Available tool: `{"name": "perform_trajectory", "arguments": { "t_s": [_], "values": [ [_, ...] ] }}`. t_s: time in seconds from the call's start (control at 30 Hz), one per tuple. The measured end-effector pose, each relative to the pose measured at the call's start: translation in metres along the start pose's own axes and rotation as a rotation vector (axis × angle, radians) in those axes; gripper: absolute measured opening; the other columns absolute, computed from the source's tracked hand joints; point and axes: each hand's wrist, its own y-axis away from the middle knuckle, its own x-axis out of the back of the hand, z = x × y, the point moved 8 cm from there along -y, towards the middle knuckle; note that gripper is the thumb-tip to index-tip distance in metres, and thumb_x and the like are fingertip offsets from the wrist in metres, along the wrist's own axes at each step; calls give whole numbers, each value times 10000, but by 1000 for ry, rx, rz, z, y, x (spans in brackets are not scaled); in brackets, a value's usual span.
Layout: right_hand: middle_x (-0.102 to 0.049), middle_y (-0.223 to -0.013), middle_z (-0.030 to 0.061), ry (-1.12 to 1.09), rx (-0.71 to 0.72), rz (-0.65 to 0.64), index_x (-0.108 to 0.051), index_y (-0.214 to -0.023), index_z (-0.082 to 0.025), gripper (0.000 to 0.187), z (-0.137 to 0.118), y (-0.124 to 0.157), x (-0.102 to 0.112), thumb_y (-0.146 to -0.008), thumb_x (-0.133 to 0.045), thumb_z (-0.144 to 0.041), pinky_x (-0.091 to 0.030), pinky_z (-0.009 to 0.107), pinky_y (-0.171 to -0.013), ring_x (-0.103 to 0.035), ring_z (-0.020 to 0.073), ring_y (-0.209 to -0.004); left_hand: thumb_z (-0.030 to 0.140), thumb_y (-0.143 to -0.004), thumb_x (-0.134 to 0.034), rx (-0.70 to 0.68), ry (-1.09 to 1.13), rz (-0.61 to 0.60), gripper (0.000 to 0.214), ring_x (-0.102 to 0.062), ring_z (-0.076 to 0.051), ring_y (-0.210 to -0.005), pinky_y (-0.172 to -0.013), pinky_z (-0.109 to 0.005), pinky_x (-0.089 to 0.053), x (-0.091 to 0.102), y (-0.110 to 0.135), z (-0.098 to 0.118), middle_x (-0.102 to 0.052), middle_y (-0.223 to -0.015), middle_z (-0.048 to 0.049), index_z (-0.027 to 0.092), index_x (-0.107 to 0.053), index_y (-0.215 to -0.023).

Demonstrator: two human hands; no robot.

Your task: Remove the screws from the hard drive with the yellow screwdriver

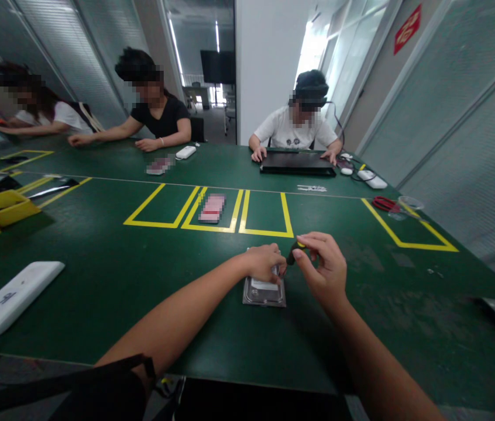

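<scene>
Green table (168, 339) stretches wide either side of the drive (264, 296), set back from the front edge. Left hand (265, 263) covers its far end, grip unclear; right hand (324, 266) pinches a tool (292, 255) beside it.

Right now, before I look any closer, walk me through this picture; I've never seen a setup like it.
There is no machine at the front: these are one person's bare hands, filmed by a camera worn on the head, looking forward and down. The left hand rests on a flat rectangular device on the green table. The right hand holds a small dark tool with a yellow part, close to the left hand. Farther back, yellow tape outlines areas; a blurred pink item lies within one. A white gadget lies to the left. Co-workers sit across the table.
</scene>
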Motion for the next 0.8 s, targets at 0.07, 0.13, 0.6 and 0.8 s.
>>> {"name": "perform_trajectory", "arguments": {
  "t_s": [0.07,0.13,0.6,0.8],
  "values": [
    [-614,-974,48,22,9,12,-700,-1056,-221,188,-1,-1,0,-871,-693,-256,-442,291,-604,-564,149,-757,484,-804,-693,6,3,-6,341,-536,-279,-1138,-951,-453,-492,0,1,1,-479,-1199,-50,306,-642,-1091],
    [-597,-918,32,37,24,17,-694,-1047,-217,168,-2,-1,1,-881,-677,-233,-434,290,-612,-538,137,-727,480,-805,-691,9,-3,-13,345,-529,-286,-1151,-951,-457,-492,1,1,1,-476,-1210,-52,308,-640,-1100],
    [-617,-931,35,67,50,43,-660,-1009,-212,140,-3,-2,1,-870,-672,-218,-441,300,-637,-550,144,-742,482,-796,-689,10,5,-6,326,-521,-285,-1167,-924,-442,-495,1,1,1,-476,-1208,-46,318,-644,-1074],
    [-626,-942,38,64,42,30,-655,-1018,-213,138,-4,-2,1,-881,-650,-201,-433,297,-634,-561,153,-771,487,-797,-686,6,0,-7,323,-515,-276,-1171,-945,-437,-483,0,0,0,-472,-1207,-35,325,-641,-1073]
  ]
}}
